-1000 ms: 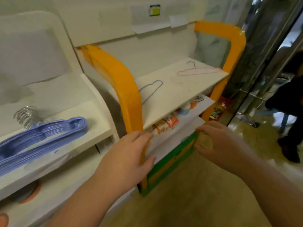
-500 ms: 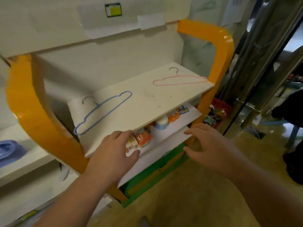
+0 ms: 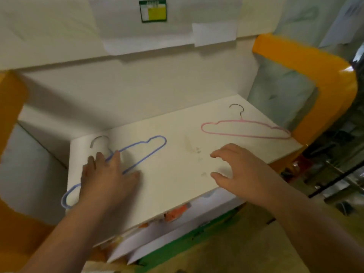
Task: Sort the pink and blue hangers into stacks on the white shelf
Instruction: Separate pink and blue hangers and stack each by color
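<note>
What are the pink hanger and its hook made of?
The pink hanger looks like thin wire with a matte pink coating, since only a slim outline shows. Its hook seems bare metal: grey and shiny.

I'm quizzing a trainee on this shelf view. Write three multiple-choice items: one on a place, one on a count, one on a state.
1. Where does the pink hanger lie on the white shelf?
A. back right
B. front left
C. under the left hand

2. How many hangers lie on that shelf?
A. one
B. two
C. four

3. What is the right hand doing?
A. gripping the pink hanger
B. pressing on the blue hanger
C. hovering with spread fingers, holding nothing

Key:
1 A: it lies near the orange frame.
2 B: one pink, one blue hanger.
3 C: nothing is in it, while the left hand rests over the blue hanger.
</note>
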Available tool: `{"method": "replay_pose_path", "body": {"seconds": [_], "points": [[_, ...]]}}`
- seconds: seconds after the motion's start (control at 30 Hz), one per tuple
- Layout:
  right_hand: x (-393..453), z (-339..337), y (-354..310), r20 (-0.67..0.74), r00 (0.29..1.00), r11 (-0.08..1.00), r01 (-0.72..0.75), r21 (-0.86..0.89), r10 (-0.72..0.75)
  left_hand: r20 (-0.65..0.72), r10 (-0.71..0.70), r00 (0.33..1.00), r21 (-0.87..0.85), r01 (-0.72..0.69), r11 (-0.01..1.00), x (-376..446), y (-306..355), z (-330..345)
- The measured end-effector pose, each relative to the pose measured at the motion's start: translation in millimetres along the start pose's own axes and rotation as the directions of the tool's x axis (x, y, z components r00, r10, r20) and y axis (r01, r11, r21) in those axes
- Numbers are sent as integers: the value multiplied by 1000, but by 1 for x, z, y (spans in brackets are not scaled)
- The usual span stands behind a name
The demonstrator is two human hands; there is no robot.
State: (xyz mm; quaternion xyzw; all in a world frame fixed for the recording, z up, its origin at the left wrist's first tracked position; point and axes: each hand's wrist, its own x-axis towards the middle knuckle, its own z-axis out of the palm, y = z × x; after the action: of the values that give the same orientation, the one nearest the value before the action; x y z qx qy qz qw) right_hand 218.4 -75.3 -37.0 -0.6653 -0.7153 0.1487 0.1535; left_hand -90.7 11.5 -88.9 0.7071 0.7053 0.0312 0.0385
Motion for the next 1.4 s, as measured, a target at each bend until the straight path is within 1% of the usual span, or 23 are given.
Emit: {"method": "replay_pose_path", "body": {"seconds": [0.07, 0.17, 0.27, 0.37, 0.47, 0.6, 0.67, 0.73, 0.87, 1.07, 1.17, 1.27, 1.4], "points": [[19, -1, 12, -9, 1000, 1000, 4, 19, -4, 32, 1, 999, 62, -3, 998, 18, 0, 3], [40, -3, 34, 1, 1000, 999, -1, 51, 1, 95, -13, 995, 50, 8, 999, 39, 3, 0], [57, -9, 61, 21, 1000, 998, -11, 60, 10, 156, -44, 987, 100, 29, 995, 57, 2, -8], [74, -21, 93, 17, 1000, 997, -19, 80, 17, 183, -56, 982, 110, 36, 993, 62, -1, -10], [86, -34, 125, 33, 998, 998, -47, 50, 45, 230, -84, 970, 134, 54, 990, 57, -2, -13], [103, -46, 156, 34, 998, 999, -49, -3, 49, 152, -78, 985, 87, 65, 994, 52, -5, -15], [110, -48, 167, 66, 997, 998, -48, -39, 51, 165, -104, 981, 62, 95, 994, 50, -6, -15], [116, -48, 177, 121, 992, 996, -34, -84, 44, 178, -94, 980, 58, 85, 995, 46, 6, -18], [127, -48, 193, 232, 972, 993, 3, -121, 25, 176, 7, 984, 3, -8, 1000, 28, 76, -25], [144, -54, 204, 214, 976, 991, 71, -114, -45, 44, 134, 990, -158, -125, 980, 14, 177, -32], [149, -56, 205, 234, 968, 973, 141, -185, -96, -10, 176, 984, -201, -174, 964, 5, 209, -33], [151, -58, 203, 245, 960, 958, 192, -212, -138, -57, 162, 985, -212, -170, 962, -10, 217, -32], [152, -55, 199, 233, 954, 940, 243, -241, -187, -103, 55, 993, -190, -74, 979, -36, 201, -30]]}}
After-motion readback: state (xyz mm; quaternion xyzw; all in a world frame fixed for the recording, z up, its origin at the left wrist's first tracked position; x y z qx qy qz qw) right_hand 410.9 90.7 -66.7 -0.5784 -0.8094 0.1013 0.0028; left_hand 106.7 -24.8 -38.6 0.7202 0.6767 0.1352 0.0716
